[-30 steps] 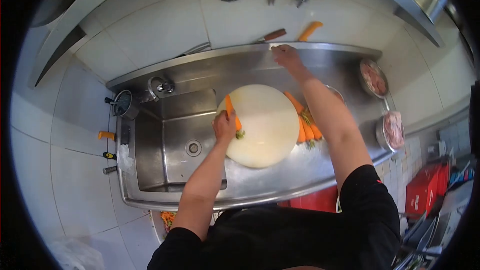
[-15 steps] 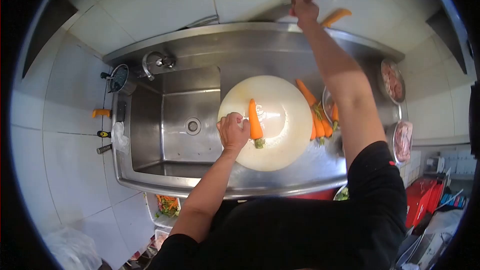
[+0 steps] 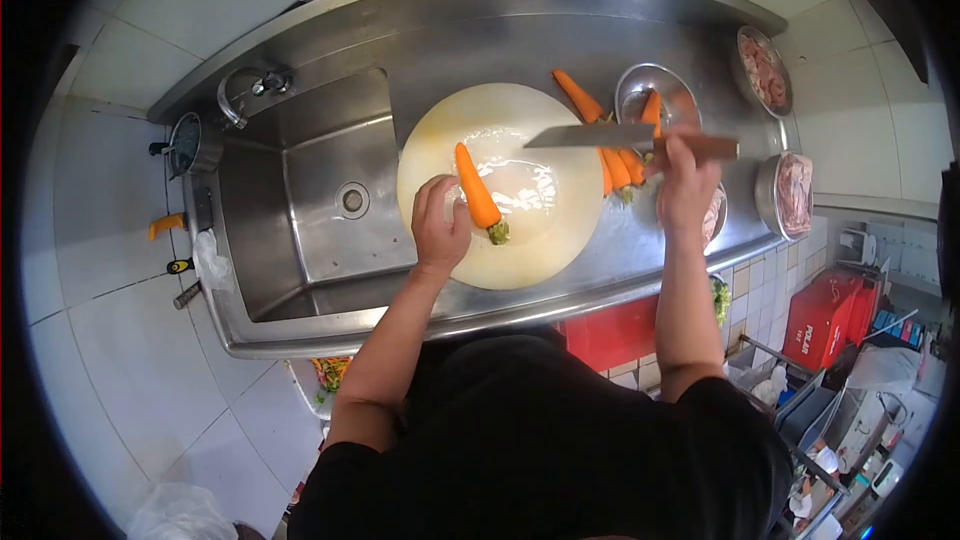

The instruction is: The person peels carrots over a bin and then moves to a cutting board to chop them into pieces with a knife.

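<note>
On the round white cutting board (image 3: 545,250) lies an orange carrot (image 3: 477,188), its green stub toward me. My left hand (image 3: 440,230) is over the board's left side, right beside the carrot, with fingers half curled and a gap between thumb and fingers. My right hand (image 3: 686,188) is closed round the wooden handle of a kitchen knife (image 3: 590,136). The broad blade points left, above the board's right part. Several more carrots (image 3: 577,95) lie along the board's right edge, partly hidden by the knife.
Left of the board is a steel sink (image 3: 330,240) with a faucet (image 3: 235,105). A metal bowl (image 3: 640,75) stands behind the carrots. Bowls of raw meat (image 3: 765,75) and a larger meat piece (image 3: 795,195) sit at the right end. A red bin (image 3: 610,332) is below the counter.
My right hand has come down from the wall with the knife, now over the board's right side. The view has shifted. My left hand stays by the carrot, its fingers slightly looser.
</note>
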{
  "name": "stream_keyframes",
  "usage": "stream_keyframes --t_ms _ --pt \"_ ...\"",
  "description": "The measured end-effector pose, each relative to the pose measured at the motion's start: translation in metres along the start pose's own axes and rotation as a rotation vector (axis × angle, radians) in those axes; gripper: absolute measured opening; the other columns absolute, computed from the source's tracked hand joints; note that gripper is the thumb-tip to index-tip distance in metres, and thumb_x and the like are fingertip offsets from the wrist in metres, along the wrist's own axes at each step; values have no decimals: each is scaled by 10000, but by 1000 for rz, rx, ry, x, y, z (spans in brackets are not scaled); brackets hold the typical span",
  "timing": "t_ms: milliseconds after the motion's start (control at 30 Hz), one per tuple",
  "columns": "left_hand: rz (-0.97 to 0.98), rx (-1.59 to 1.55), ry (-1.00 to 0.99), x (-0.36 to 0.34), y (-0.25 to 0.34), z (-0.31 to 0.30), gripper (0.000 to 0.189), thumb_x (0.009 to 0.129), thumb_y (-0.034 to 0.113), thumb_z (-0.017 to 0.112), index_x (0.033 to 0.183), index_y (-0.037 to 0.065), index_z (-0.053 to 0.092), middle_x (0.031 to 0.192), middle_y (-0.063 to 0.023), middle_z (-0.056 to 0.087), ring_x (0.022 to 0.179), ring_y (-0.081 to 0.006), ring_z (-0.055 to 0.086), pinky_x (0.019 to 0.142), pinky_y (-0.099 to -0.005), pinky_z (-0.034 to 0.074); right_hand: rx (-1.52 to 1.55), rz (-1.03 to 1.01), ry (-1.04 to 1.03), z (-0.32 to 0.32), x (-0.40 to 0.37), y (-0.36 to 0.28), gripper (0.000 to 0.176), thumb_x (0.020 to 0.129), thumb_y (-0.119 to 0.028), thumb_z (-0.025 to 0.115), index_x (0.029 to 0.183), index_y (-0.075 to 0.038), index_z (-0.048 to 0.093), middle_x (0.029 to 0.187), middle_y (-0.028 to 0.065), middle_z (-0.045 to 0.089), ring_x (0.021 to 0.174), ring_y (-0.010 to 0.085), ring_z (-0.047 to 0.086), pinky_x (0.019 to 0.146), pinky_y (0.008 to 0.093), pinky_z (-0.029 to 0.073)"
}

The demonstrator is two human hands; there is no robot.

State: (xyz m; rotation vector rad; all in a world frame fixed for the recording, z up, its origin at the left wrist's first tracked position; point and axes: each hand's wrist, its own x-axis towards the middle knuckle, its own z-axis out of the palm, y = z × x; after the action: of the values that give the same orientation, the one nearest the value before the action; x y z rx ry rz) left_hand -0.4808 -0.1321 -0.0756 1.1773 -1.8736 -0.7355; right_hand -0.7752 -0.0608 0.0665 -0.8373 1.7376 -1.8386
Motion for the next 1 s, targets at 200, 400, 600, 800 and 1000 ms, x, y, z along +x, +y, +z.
stream_keyframes --t_ms 200,400,600,800,1000 --pt "175 -24 -350 57 21 32 344 907 130 578 1217 -20 580 1293 -213 570 1197 -372 541 1037 -447 425 -24 86 31 -48 -104 19 326 911 -96 667 1189 43 569 993 127 644 778 217 663 704 325 568" --pt "339 498 -614 62 16 74 561 927 112 483 1464 -8 377 1537 -219 325 1427 -349 304 1192 -445 223 122 353 101 -60 -194 26 448 903 -134 667 1298 33 537 1224 167 613 950 245 678 862 368 562" --pt "227 349 -789 56 13 26 681 911 122 536 1523 16 257 1570 -232 260 1460 -358 252 1213 -439 197 227 616 90 -52 -245 41 470 874 -161 696 1290 -19 531 1168 131 640 955 209 651 810 340 556" --pt "196 261 -911 68 10 10 782 885 153 629 1540 40 216 1567 -248 255 1459 -381 252 1215 -432 212 -503 546 -35 -22 -262 63 269 831 -179 740 1044 -45 643 717 80 620 671 128 593 618 319 486" --pt "284 95 -848 80 36 30 737 880 161 642 1505 19 279 1512 -285 333 1395 -406 350 1169 -424 294 81 592 201 6 -276 5 220 903 -106 661 1097 -16 608 764 26 604 579 75 526 501 229 409"
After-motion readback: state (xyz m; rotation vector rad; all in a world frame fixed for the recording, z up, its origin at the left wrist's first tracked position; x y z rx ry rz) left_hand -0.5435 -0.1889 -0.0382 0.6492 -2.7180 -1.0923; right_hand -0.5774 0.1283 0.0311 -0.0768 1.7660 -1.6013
